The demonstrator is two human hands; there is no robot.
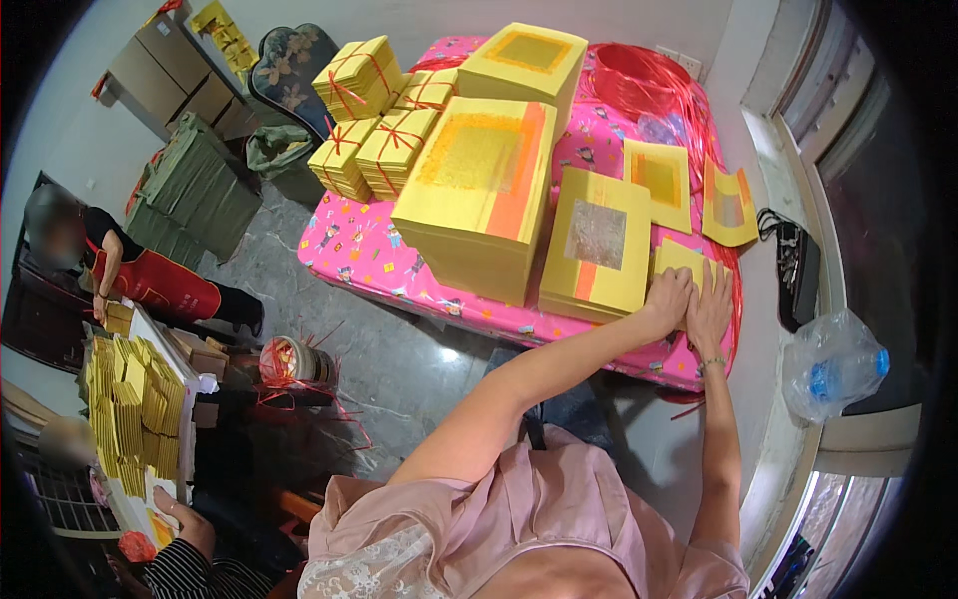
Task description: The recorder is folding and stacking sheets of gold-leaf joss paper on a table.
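At the near right corner of the pink-covered table, both my hands are on a small stack of yellow paper. My left hand has its fingers curled down at the paper's near edge; the fingertips are partly hidden. Right beside it, my right hand lies over the paper with its fingers stretched out. Just left of my hands sits a stack of yellow paper sheets with a silver square and an orange stripe. Behind are a yellow sheet with a gold square and a curled orange-edged sheet.
Tall yellow paper stacks and red-tied bundles fill the table's left and back. Red plastic strapping lies at the back right. A bagged water bottle is by the window. Two people work at a side table on the left.
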